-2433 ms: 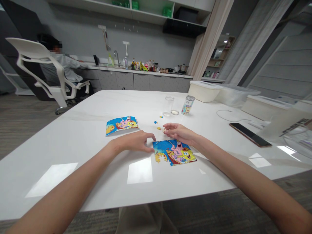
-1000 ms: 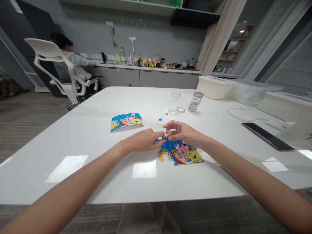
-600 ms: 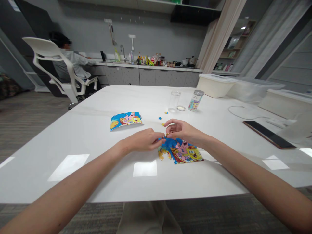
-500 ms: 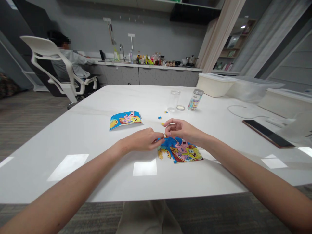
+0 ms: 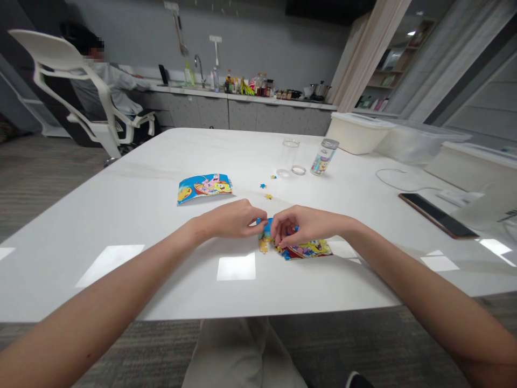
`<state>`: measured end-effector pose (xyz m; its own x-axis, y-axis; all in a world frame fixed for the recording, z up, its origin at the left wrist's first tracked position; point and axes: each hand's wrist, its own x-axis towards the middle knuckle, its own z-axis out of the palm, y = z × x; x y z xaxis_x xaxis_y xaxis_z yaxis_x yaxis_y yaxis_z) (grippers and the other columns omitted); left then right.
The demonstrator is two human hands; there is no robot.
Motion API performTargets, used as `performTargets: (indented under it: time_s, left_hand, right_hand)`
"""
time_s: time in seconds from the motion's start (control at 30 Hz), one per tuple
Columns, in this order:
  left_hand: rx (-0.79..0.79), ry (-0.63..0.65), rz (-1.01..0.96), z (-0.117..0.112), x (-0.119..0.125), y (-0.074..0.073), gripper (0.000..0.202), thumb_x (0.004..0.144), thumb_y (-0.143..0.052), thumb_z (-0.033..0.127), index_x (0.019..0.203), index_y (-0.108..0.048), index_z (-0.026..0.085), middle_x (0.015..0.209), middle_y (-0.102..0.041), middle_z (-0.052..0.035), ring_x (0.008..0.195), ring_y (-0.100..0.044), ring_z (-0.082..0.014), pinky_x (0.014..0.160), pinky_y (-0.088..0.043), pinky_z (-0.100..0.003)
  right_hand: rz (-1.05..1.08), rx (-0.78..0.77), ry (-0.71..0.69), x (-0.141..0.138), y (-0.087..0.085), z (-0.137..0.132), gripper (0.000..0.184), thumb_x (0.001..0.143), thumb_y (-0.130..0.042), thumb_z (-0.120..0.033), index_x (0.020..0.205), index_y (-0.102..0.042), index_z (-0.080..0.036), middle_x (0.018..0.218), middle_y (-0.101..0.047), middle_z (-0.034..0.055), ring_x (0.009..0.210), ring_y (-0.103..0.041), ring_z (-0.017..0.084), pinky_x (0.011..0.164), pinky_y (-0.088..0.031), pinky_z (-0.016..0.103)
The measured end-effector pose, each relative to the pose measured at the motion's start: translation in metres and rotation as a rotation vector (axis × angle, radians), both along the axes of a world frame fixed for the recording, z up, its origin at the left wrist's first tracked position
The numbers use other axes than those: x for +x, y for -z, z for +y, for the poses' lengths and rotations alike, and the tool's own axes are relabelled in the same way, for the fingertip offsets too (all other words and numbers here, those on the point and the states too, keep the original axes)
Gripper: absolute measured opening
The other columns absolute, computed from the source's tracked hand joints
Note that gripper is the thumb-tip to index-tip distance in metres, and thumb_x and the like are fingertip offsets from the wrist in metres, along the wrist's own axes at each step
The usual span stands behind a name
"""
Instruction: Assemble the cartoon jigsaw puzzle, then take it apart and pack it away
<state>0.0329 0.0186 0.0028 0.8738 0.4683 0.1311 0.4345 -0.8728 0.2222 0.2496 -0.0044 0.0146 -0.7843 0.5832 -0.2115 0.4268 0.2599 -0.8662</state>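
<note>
A cartoon jigsaw puzzle [image 5: 311, 249] lies on the white table [image 5: 161, 215] in front of me. My right hand [image 5: 301, 225] rests over its left part, fingers curled down and pinched on a small puzzle piece at the puzzle's lower left edge. My left hand [image 5: 230, 218] lies beside it, fingertips pressed on the puzzle's upper left corner. Three loose pieces [image 5: 263, 186] lie further back. A printed picture card [image 5: 204, 187] of the same cartoon sits to the left.
A clear cup [image 5: 289, 156], a lid [image 5: 299, 170] and a labelled jar [image 5: 323, 157] stand beyond the pieces. A black phone [image 5: 438, 215], a white cable [image 5: 398, 180] and lidded white bins [image 5: 357, 132] are at the right. A person in a white chair [image 5: 72, 81] sits by the far counter.
My right hand has come down from above the puzzle's top edge onto its left part. My left hand stays at the corner. The camera has tilted downward.
</note>
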Motion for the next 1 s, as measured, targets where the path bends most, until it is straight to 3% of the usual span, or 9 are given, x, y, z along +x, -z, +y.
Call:
performTargets:
  time_s: [0.27,0.6,1.0]
  left_hand:
    - [-0.014,0.007,-0.021,0.0012,-0.0005,0.0016,0.028,0.089,-0.044,0.027,0.07,-0.062,0.018,0.045,-0.043,0.0046,0.043,-0.04,-0.0082,0.048,-0.027,-0.022]
    - [0.003,-0.004,0.018,0.0019,-0.0005,0.0017,0.029,0.09,-0.044,0.028,0.072,-0.065,0.018,0.048,-0.051,0.0027,0.044,-0.043,-0.0096,0.05,-0.028,-0.024]
    - [-0.001,0.017,-0.025,0.0016,0.0001,0.0016,0.025,0.087,-0.047,0.023,0.068,-0.063,0.017,0.045,-0.045,0.005,0.043,-0.041,-0.0078,0.048,-0.027,-0.022]
  right_hand:
    - [-0.032,0.043,-0.019,-0.0003,0.0004,-0.0006,0.014,0.078,-0.068,-0.023,0.09,-0.066,-0.017,0.076,-0.068,0.0002,0.066,-0.062,0.01,0.062,-0.048,0.022]
    - [-0.052,0.007,-0.025,-0.002,-0.0028,-0.0032,0.013,0.078,-0.067,-0.023,0.089,-0.065,-0.016,0.076,-0.068,0.0005,0.063,-0.062,0.01,0.061,-0.048,0.022]
    - [-0.051,0.017,-0.048,-0.0033,0.0,-0.0032,0.015,0.079,-0.069,-0.025,0.09,-0.066,-0.015,0.072,-0.068,-0.0004,0.063,-0.062,0.009,0.062,-0.049,0.022]
